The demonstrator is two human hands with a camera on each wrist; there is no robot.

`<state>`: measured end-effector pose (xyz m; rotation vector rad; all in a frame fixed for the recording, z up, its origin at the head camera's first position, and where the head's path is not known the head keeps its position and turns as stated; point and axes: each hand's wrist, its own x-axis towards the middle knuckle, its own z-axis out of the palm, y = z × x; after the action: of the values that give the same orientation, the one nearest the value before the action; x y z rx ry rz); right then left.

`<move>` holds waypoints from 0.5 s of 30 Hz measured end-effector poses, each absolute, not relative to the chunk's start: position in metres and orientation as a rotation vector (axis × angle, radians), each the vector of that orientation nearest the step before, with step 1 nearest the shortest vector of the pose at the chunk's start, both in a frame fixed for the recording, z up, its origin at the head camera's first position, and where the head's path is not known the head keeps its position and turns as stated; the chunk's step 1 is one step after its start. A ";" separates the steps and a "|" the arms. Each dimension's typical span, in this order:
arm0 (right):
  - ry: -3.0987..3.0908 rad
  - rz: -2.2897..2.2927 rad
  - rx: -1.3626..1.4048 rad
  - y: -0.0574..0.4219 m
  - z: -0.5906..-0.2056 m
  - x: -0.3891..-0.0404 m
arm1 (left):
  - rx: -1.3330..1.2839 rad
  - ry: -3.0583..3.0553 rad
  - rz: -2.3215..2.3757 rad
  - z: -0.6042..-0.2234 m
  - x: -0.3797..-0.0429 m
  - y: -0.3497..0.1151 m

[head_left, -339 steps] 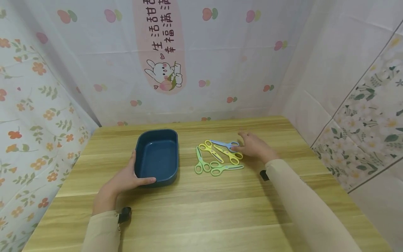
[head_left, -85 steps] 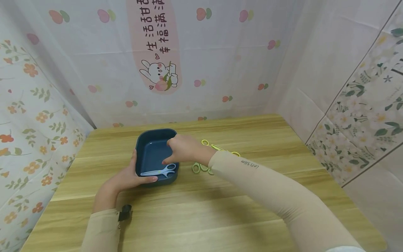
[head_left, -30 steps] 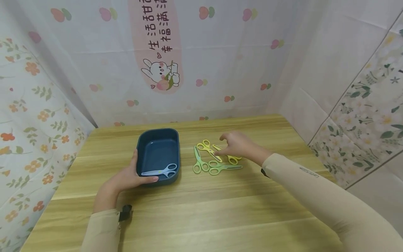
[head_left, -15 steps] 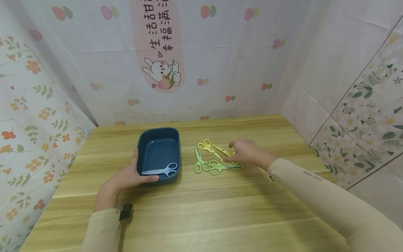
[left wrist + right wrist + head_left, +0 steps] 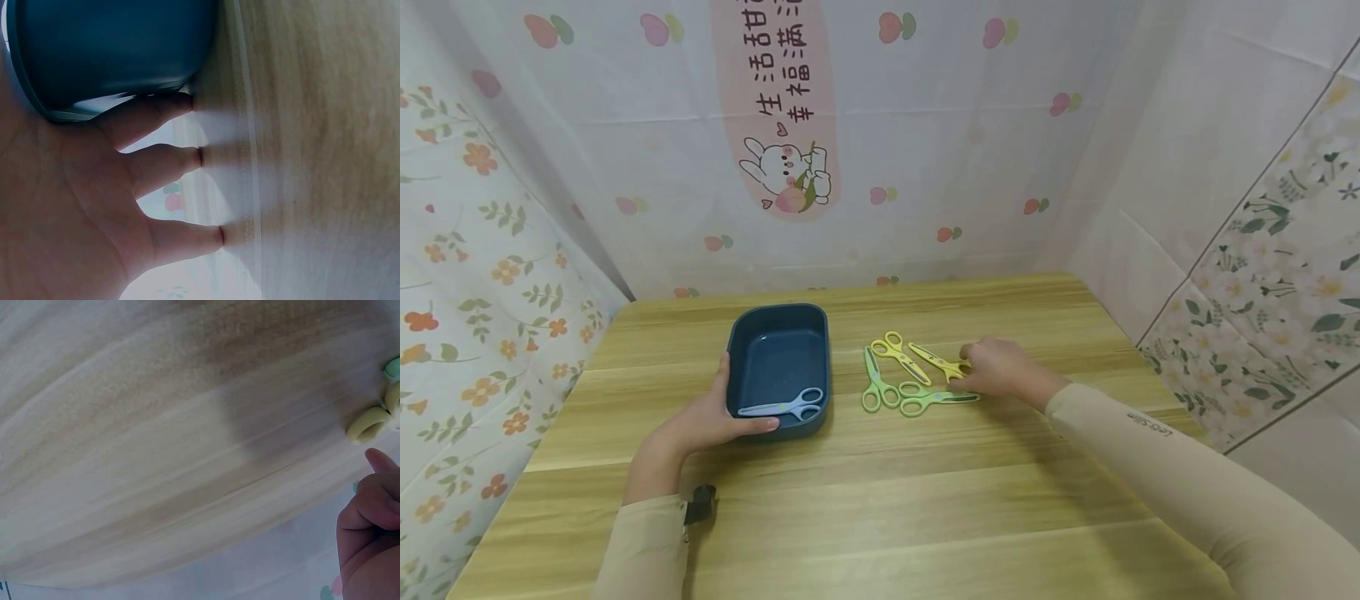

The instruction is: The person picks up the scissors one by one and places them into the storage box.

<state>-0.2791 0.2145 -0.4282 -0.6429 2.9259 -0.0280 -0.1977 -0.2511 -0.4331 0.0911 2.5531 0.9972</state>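
Note:
My left hand (image 5: 703, 421) rests against the dark blue bin (image 5: 778, 358), thumb along its front rim and fingers at its left side. The left wrist view shows straight fingers (image 5: 169, 165), their tips at the table. Pale blue scissors (image 5: 782, 407) lie inside the bin along its front wall. My right hand (image 5: 996, 367) is bent over the handles of the right-hand yellow scissors (image 5: 936, 358); I cannot tell whether it pinches them. One yellow handle loop (image 5: 369, 425) shows beside a fingertip in the right wrist view. More yellow scissors (image 5: 901, 358) lie to the left.
Two green scissors lie close by on the wooden table (image 5: 850, 517): one pair (image 5: 877, 383) points away, the other green pair (image 5: 936, 398) points right, just in front of my right hand. Printed curtains (image 5: 925, 167) rise behind the table and at its sides.
The blue scissors went from the table into the bin. My right hand came back from the bin to the yellow scissors, then shifted slightly right onto their handles. My left hand stays at the bin.

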 end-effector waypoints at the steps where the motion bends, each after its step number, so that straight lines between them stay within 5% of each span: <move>1: 2.929 -0.027 -0.646 0.215 -0.430 -0.279 | 0.090 2.553 0.996 -0.433 -0.198 -0.251; 15: 2.952 -0.090 -0.670 0.222 -0.437 -0.282 | 0.093 2.561 0.989 -0.434 -0.199 -0.251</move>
<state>-0.2824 0.2225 -0.4369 -0.6700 2.9516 -0.0895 -0.1986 -0.2511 -0.4342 0.0931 2.5614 0.9885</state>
